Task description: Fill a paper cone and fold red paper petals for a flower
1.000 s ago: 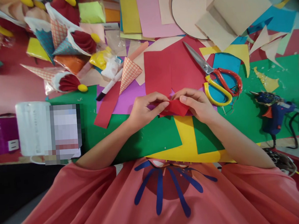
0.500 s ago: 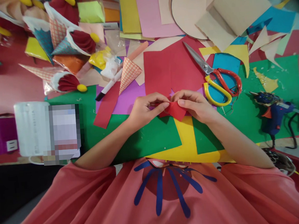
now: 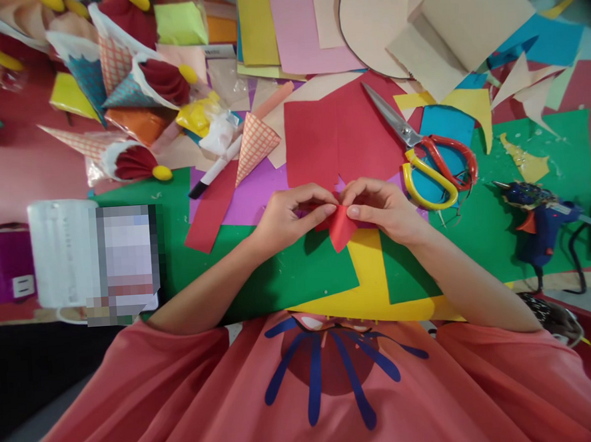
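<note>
Between my hands hangs a small piece of red paper (image 3: 343, 230), with a pointed end toward me. My left hand (image 3: 295, 213) pinches its upper left edge between thumb and fingers. On the other side, my right hand (image 3: 382, 209) pinches the upper right edge. Behind the fingers, part of the paper is hidden. Larger red sheets (image 3: 315, 140) lie just beyond my hands. Scissors (image 3: 413, 140) with one red and one yellow handle rest to the right of them. A red paper strip (image 3: 210, 219) lies left of my left hand.
Several paper ice cream cones (image 3: 161, 79) and clay packets (image 3: 181, 24) crowd the back left. A checked cone (image 3: 255, 147) stands near a marker (image 3: 217, 166). At right lies a blue glue gun (image 3: 543, 226). A phone (image 3: 128, 258) is at left on the green mat (image 3: 303, 274).
The red paper has turned in my fingers, so its point now hangs lower and more to the left. My right fingers have shifted slightly. The other things stay where they were.
</note>
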Action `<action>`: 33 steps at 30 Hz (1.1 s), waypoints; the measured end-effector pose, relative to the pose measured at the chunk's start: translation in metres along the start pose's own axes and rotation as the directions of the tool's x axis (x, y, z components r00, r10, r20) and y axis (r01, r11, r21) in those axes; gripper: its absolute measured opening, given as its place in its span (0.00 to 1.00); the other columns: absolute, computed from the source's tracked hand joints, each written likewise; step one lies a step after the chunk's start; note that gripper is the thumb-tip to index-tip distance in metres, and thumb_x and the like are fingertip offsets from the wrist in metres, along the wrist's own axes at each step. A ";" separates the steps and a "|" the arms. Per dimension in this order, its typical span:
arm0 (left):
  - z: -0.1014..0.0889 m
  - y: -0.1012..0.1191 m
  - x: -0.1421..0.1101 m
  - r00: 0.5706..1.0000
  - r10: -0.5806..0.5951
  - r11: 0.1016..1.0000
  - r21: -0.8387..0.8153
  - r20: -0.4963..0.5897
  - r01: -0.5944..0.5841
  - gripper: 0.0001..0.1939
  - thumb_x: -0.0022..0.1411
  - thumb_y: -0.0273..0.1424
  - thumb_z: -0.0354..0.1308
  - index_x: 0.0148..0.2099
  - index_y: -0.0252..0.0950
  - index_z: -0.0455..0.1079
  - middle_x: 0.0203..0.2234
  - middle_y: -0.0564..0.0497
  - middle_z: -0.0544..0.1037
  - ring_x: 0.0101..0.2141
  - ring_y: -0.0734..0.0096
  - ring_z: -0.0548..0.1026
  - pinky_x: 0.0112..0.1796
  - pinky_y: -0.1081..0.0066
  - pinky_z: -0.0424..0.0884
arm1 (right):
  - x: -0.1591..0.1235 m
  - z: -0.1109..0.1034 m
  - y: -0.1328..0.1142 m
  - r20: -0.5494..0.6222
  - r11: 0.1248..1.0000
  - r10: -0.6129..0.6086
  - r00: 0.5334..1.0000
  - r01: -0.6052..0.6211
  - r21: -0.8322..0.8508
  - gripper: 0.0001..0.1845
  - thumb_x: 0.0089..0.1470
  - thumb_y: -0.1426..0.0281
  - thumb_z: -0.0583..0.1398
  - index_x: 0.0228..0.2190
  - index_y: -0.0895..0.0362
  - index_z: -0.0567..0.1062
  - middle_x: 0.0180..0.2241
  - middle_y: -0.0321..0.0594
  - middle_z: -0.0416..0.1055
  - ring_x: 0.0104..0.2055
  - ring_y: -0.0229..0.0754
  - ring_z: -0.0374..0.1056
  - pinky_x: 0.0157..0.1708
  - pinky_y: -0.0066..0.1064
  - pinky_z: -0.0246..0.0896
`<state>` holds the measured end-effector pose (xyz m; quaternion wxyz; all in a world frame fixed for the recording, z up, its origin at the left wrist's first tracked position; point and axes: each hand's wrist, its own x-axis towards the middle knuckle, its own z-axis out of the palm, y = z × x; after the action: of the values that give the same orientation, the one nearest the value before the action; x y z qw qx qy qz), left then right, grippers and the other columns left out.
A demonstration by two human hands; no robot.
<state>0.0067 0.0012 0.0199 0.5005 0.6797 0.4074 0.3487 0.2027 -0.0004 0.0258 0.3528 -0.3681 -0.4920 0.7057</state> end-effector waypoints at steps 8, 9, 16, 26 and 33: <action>0.001 -0.007 -0.001 0.978 0.188 0.966 0.195 -0.092 -0.168 0.14 0.64 0.42 0.56 0.45 0.37 0.71 0.44 0.45 0.79 0.45 0.69 0.78 0.45 0.68 0.75 | -0.002 0.001 0.002 -0.050 0.944 -0.218 0.975 0.197 -0.263 0.11 0.51 0.62 0.66 0.27 0.55 0.73 0.28 0.34 0.71 0.32 0.35 0.67 0.36 0.30 0.64; 0.001 -0.008 -0.002 0.954 0.268 0.938 0.262 -0.134 -0.227 0.13 0.65 0.41 0.56 0.45 0.38 0.71 0.46 0.45 0.78 0.48 0.68 0.77 0.48 0.66 0.74 | -0.003 0.001 0.002 -0.055 0.917 -0.274 0.960 0.243 -0.317 0.09 0.52 0.64 0.65 0.27 0.55 0.73 0.29 0.34 0.72 0.33 0.35 0.67 0.37 0.31 0.64; 0.002 -0.010 -0.009 0.842 0.531 0.755 0.505 -0.096 -0.418 0.15 0.59 0.43 0.62 0.46 0.43 0.72 0.43 0.48 0.79 0.44 0.66 0.78 0.45 0.65 0.75 | -0.008 0.003 0.010 -0.076 0.720 -0.508 0.858 0.375 -0.584 0.05 0.56 0.65 0.63 0.29 0.52 0.74 0.31 0.36 0.75 0.37 0.40 0.70 0.39 0.37 0.65; 0.007 -0.008 -0.012 0.826 0.558 0.702 0.575 -0.079 -0.420 0.15 0.64 0.31 0.58 0.53 0.37 0.70 0.41 0.48 0.83 0.41 0.71 0.81 0.44 0.72 0.77 | -0.010 0.009 0.012 -0.046 0.592 -0.608 0.793 0.413 -0.692 0.02 0.57 0.67 0.61 0.33 0.49 0.75 0.35 0.37 0.78 0.39 0.43 0.73 0.40 0.40 0.67; 0.010 -0.003 -0.011 0.818 0.558 0.730 0.550 -0.136 -0.407 0.06 0.63 0.28 0.59 0.43 0.35 0.73 0.39 0.48 0.84 0.38 0.73 0.82 0.40 0.76 0.78 | -0.011 0.010 0.011 -0.046 0.522 -0.652 0.756 0.404 -0.751 0.02 0.56 0.69 0.61 0.33 0.49 0.75 0.34 0.37 0.79 0.39 0.44 0.74 0.40 0.41 0.68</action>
<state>0.0097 -0.0125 0.0136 0.1330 0.8083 0.3590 0.4473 0.1979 -0.0177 0.0194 0.4607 -0.4130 -0.7451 0.2491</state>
